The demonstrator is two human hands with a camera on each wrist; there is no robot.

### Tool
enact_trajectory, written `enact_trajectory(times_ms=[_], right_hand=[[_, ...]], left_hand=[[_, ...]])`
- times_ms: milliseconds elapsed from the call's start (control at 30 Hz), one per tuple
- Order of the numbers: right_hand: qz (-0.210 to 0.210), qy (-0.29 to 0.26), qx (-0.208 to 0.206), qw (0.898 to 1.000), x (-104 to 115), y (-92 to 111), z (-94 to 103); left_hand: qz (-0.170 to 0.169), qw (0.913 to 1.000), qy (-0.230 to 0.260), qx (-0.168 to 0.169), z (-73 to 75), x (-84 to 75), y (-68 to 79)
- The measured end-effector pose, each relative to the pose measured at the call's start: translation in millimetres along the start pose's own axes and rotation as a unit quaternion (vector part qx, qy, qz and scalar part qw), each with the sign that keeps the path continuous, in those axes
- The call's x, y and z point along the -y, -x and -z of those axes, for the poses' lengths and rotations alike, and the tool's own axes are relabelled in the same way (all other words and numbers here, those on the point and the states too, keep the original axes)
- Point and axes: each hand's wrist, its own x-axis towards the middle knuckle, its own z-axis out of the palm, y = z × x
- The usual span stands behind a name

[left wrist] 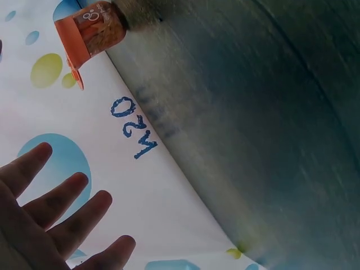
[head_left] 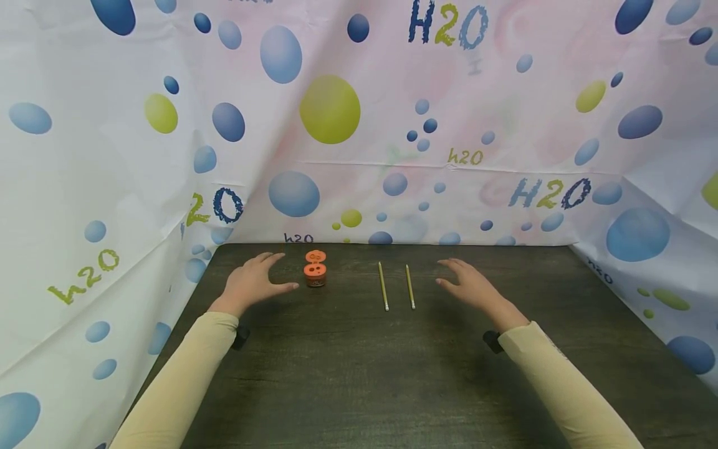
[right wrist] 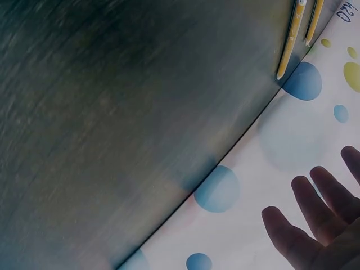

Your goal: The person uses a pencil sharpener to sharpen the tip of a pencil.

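Observation:
A small pencil sharpener (head_left: 315, 274) with an orange two-hole top and a brownish see-through body stands on the table, its orange lid flipped up behind it. In the left wrist view, the same sharpener (left wrist: 95, 31) appears at the top left. My left hand (head_left: 249, 285) hovers just left of it, fingers spread, holding nothing. Two yellow pencils lie side by side right of the sharpener: a left pencil (head_left: 383, 285) and a right pencil (head_left: 410, 287), tips pointing away, white eraser ends towards me. To their right my right hand (head_left: 471, 287) is held apart from them with relaxed, empty fingers.
The dark wooden table (head_left: 359, 374) reaches back to a white sheet (head_left: 381, 149) printed with blue and green dots and lettering. This sheet also rises along the left and right sides. A dark band (head_left: 241, 337) sits at my left wrist, another (head_left: 493, 342) at my right.

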Motion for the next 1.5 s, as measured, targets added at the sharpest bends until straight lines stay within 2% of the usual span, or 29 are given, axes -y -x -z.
enact_trajectory(times_ms=[233,633,1133,1333,1500], right_hand=[[-0.009,-0.013,0.011,1.0,-1,-2,-4.3],[-0.015,-0.046,0.041,0.998,2,-2,-6.9],[-0.03,-0.096,0.057,0.993,4,-3,-8.6],[-0.044,-0.132,0.071,0.988,2,-6,-7.3],[-0.083,-0.173,0.097,0.977,1,-9,-5.1]], left_hand=[[0.007,0.9988,0.036,0.031,-7.6,0.1,-4.1],[0.0,0.9946,0.09,0.051,-18.3,2.3,-6.6],[0.023,0.981,0.173,0.085,-32.4,2.3,-13.1],[0.031,0.9758,0.198,0.089,-36.5,-0.4,-13.9],[0.031,0.9724,0.215,0.086,-37.9,-2.5,-15.5]])
